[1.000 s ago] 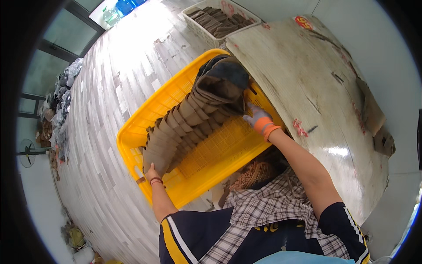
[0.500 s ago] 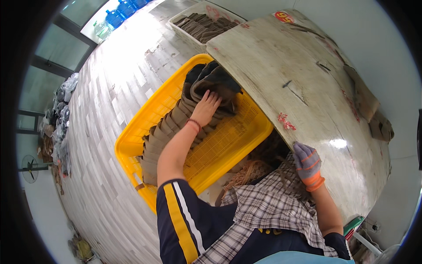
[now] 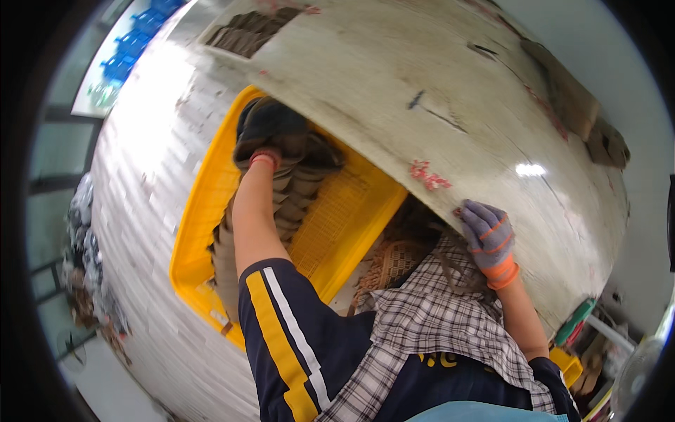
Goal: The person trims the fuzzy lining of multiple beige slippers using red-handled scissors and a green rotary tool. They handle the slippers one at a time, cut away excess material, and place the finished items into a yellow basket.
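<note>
My left arm reaches into a yellow plastic basket point(image 3: 188, 228) beside the table. The left hand point(image 3: 265, 156) has gone in under a dark folded cloth piece point(image 3: 273, 121) at the basket's far end; its fingers are hidden, and only the wrist with a reddish band shows. Below it a row of overlapping brown cloth pieces point(image 3: 287, 200) runs along the basket's left side. My right hand point(image 3: 488, 232), in a grey glove with orange stripes and cuff, is closed over the near edge of the worn, pale table point(image 3: 365, 84), its fingers curled together.
A white bin of brown pieces point(image 3: 249, 34) stands beyond the basket. On the table lie a dark thin tool point(image 3: 416, 99) and, at the far right, folded brown cloth point(image 3: 562, 91). A woven basket point(image 3: 394, 264) sits under the table edge. Blue water bottles point(image 3: 130, 46) stand far left.
My left hand has slid from on top of the dark cloth to beneath it. The view has turned, so basket and table sit farther left. My right hand stays at the table edge, fingers more curled.
</note>
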Demonstrator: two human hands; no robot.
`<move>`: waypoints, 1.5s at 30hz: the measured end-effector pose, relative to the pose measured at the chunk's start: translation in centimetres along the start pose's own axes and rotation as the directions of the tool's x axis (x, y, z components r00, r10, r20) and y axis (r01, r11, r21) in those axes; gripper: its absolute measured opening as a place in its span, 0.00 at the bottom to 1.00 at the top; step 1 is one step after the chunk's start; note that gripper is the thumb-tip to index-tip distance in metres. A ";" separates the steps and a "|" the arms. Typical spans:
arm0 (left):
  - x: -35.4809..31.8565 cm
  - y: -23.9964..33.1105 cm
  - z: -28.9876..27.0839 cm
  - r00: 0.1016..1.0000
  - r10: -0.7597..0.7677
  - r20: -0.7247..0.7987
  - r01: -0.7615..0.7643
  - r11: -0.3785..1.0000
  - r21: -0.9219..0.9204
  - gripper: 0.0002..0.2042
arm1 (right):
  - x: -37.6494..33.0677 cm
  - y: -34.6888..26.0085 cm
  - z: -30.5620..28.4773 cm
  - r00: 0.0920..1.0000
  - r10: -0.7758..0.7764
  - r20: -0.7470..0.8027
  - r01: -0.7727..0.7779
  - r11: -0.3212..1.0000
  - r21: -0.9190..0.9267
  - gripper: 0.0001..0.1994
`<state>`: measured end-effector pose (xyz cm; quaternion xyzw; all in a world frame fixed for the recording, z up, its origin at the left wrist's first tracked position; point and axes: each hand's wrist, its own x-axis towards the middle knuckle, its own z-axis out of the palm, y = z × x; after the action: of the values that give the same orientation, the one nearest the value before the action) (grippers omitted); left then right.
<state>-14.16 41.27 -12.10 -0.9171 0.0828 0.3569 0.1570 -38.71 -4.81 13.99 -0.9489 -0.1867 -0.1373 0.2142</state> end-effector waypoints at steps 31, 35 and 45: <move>-31.9 36.8 -13.7 -0.124 0.398 -0.909 -0.908 0.324 0.266 0.11 | -42.7 -3.7 -6.7 0.047 0.658 -0.751 -0.825 0.450 0.343 0.23; -38.4 47.3 -13.8 -0.361 0.721 -0.592 -0.921 -0.174 0.349 0.13 | -63.0 -10.3 6.2 -0.822 0.510 -0.251 -0.407 -0.219 0.887 0.19; -37.3 56.3 -8.5 -0.633 0.774 -0.003 -0.748 -0.610 0.262 0.13 | -64.7 -21.3 21.5 -0.960 0.273 -0.066 -0.250 -0.722 0.645 0.24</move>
<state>-50.96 -12.89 6.28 -0.3499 0.8951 0.1774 -0.2120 -101.34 3.80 -19.18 -0.2560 0.9256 -0.1452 0.2379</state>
